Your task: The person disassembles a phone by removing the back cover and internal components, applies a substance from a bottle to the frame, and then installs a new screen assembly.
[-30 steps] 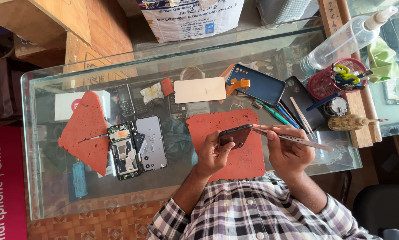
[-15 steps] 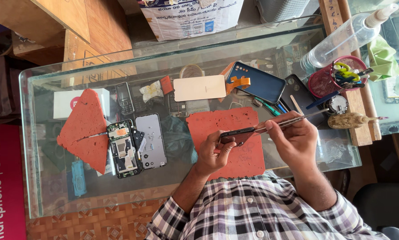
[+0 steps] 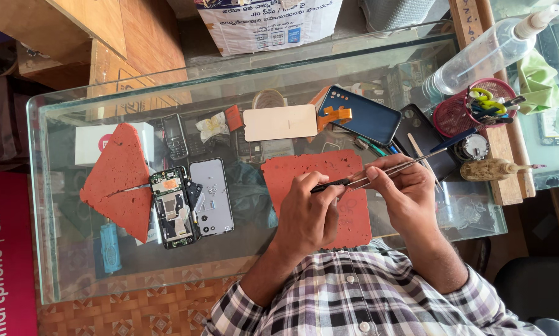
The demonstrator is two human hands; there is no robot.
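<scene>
The small dark flat part [image 3: 329,185], maybe a phone piece, is pinched in the left hand [image 3: 307,214] above the red rectangular foam mat [image 3: 317,171] near the glass worktop [image 3: 55,205] front edge; the right hand [image 3: 404,196] grips thin metal tweezers [image 3: 404,167] touching it.

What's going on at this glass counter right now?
A person in a checked shirt works over a red mat on the glass counter. The left hand pinches a small dark part, and the right hand brings metal tweezers to it. An opened phone and its back cover lie to the side.
</scene>
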